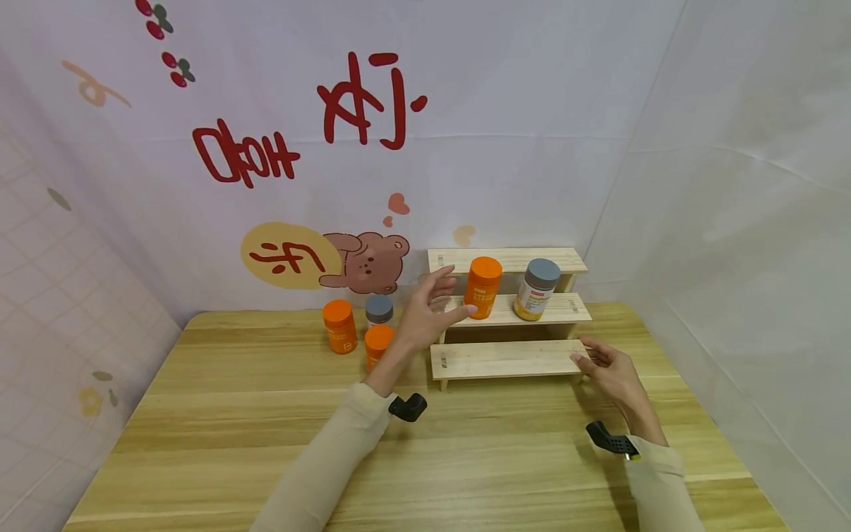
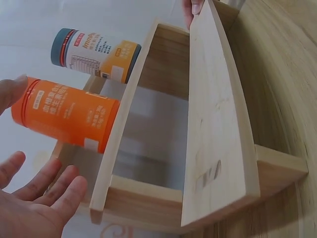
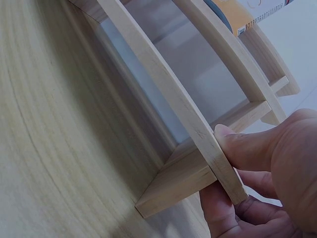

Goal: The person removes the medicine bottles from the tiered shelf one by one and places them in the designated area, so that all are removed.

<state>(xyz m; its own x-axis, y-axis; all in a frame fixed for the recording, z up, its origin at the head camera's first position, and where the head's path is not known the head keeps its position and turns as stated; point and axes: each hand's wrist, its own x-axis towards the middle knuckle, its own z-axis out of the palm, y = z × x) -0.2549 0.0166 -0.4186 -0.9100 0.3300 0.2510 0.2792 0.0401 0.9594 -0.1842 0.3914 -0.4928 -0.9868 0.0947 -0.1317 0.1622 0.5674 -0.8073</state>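
A three-step wooden shelf (image 1: 509, 359) stands on the table. On its middle step sit an orange bottle (image 1: 483, 290) and, to its right, a white-and-yellow bottle (image 1: 535, 292) with a grey cap. My left hand (image 1: 431, 314) is spread beside the orange bottle. In the left wrist view its thumb (image 2: 15, 90) is right at the orange cap, while the other fingers (image 2: 64, 191) stand away from the bottle. With thumb above and fingers below, my right hand (image 3: 267, 173) pinches the right end of the lowest step (image 3: 163, 94).
Left of the shelf stand two more orange bottles, one (image 1: 340, 327) farther left and one (image 1: 379, 346) partly behind my left forearm. A grey-capped bottle (image 1: 380, 309) is just behind them. A printed white cloth (image 1: 518, 148) hangs behind the wooden table (image 1: 266, 414).
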